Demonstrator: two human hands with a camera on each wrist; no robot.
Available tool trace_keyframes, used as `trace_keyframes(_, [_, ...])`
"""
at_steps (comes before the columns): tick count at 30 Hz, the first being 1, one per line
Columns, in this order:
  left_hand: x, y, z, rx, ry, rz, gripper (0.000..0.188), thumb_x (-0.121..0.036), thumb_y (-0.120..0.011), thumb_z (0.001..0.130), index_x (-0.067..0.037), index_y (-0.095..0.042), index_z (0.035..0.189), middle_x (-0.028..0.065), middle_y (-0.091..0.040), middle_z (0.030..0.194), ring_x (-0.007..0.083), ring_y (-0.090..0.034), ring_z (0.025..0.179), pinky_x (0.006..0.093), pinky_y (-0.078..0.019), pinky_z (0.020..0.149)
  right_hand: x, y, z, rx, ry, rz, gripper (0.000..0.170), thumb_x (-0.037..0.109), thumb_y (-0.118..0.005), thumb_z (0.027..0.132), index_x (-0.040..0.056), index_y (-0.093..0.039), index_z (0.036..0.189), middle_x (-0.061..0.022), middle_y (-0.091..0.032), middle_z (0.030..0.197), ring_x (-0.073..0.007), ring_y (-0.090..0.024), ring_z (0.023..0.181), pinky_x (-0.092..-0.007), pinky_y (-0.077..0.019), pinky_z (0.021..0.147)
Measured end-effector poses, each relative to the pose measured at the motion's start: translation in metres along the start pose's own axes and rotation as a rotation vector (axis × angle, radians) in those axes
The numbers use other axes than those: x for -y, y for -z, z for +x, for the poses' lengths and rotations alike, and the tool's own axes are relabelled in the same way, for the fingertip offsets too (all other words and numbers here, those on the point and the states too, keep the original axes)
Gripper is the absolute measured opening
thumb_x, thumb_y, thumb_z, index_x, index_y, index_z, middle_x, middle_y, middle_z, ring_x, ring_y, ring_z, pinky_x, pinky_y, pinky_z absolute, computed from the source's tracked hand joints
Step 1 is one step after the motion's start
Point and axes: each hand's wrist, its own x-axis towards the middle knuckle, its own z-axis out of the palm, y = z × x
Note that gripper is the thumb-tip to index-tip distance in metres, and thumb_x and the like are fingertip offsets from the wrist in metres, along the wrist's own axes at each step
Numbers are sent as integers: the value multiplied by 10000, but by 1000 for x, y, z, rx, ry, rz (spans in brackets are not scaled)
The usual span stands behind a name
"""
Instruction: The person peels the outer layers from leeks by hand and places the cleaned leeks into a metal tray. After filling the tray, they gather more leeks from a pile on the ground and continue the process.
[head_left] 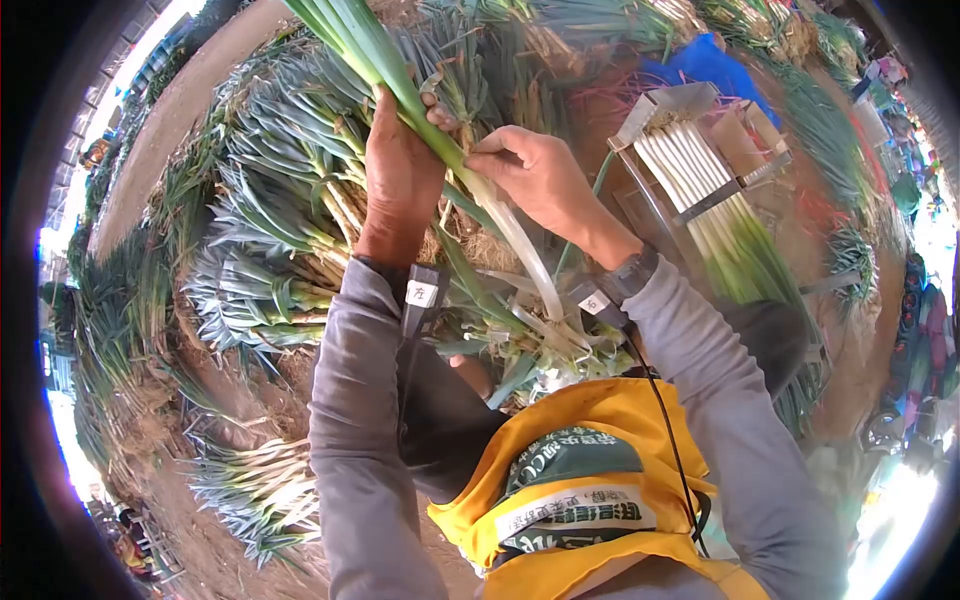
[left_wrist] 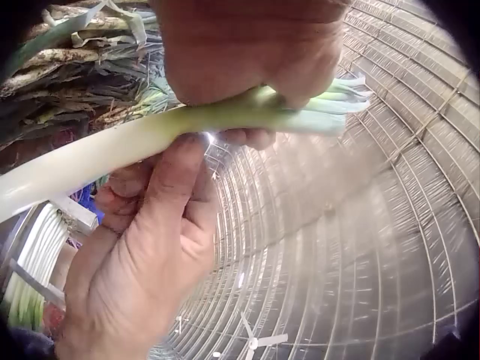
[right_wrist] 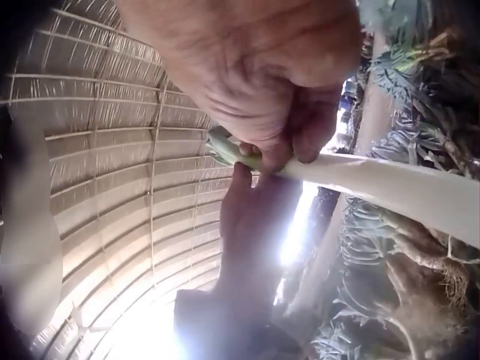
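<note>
Two hands hold one leek. The left hand (head_left: 403, 165) is curled around its green part; the right hand (head_left: 540, 180) pinches the leek (head_left: 440, 142) lower, between fingertips.

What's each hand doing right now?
Left hand: closed, gripping the leek.
Right hand: closed, pinching the same leek.

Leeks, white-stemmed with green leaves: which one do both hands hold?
The single long leek, slanting through the bare left hand and pinched by the bare right hand; the white row in the grey metal rack and the heaped ones are untouched.
</note>
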Motion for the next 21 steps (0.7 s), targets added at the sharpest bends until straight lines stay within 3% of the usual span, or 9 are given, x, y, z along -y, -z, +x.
trace_keyframes(4, [-5, -12, -1, 68, 6, -90, 563, -445, -379, 1099, -14, -368, 1463, 2, -486, 861, 114, -443, 728, 279, -408, 687, 2, 28, -18, -275, -14, 101, 338, 368, -656, 986, 31, -681, 975, -20, -616, 781, -82, -584, 631, -241, -502, 546])
trace_keyframes(9, [-14, 13, 5, 169, 1, -139, 504, -406, -397, 1102, -18, -424, 1422, 11, -516, 868, 136, -478, 739, 292, -444, 694, -6, 78, -28, -554, 74, 310, 233, 224, -649, 999, -7, -647, 1027, -10, -621, 782, -68, -561, 625, -240, -471, 537])
trace_keyframes(11, [-12, -5, 0, -115, -92, 198, 462, -501, -468, 1059, -98, -542, 1270, -8, -524, 867, 129, -499, 717, 316, -451, 665, 2, 68, -37, -506, -29, 203, 203, 252, -645, 1003, 52, -643, 1040, 3, -626, 819, -59, -580, 661, -239, -495, 562])
trace_keyframes(12, [-9, -13, -2, -267, -58, 203, 415, -485, -484, 1056, -112, -567, 1218, -6, -547, 891, 136, -527, 747, 329, -472, 680, -8, 63, -44, -367, -125, 203, 155, 181, -635, 985, 57, -634, 1078, -41, -643, 884, -152, -634, 754, -301, -537, 667])
trace_keyframes(14, [-10, 36, 18, -302, -23, 125, 306, -422, -526, 1048, -142, -611, 1136, -1, -601, 963, 160, -584, 829, 349, -518, 738, 8, 43, -67, -214, 378, -807, 223, 19, -594, 893, 22, -624, 1115, -189, -627, 1061, -371, -603, 1041, -462, -497, 923])
trace_keyframes(17, [-25, 41, 22, -203, -162, 60, 249, -336, -610, 1018, -124, -601, 1148, 19, -615, 993, 175, -585, 903, 365, -502, 775, -44, -3, -116, 294, 291, -581, 212, 130, -675, 927, 9, -645, 1098, -168, -657, 909, -279, -670, 775, -376, -545, 606])
trace_keyframes(19, [-29, 47, 25, -115, -265, 101, 202, -263, -594, 1035, -95, -584, 1145, 57, -621, 1024, 192, -580, 956, 349, -480, 856, -19, -7, -114, 573, -87, -665, 407, 214, -697, 952, -43, -593, 1249, -133, -645, 912, -212, -668, 746, -327, -535, 557])
trace_keyframes(20, [-28, 42, 24, -95, -247, 74, 199, -253, -581, 1042, -85, -585, 1148, 62, -626, 1037, 198, -588, 968, 348, -478, 884, -40, -16, -110, 549, -81, -679, 407, 214, -697, 952, -43, -593, 1249, -133, -645, 912, -212, -668, 746, -327, -535, 557])
trace_keyframes(21, [-26, 38, 24, -78, -232, 47, 197, -242, -568, 1048, -75, -585, 1151, 67, -631, 1049, 205, -596, 980, 347, -476, 912, -80, -25, -101, 277, -13, -278, 512, 268, -686, 968, -51, -525, 1334, -103, -637, 924, -189, -670, 764, -304, -540, 575])
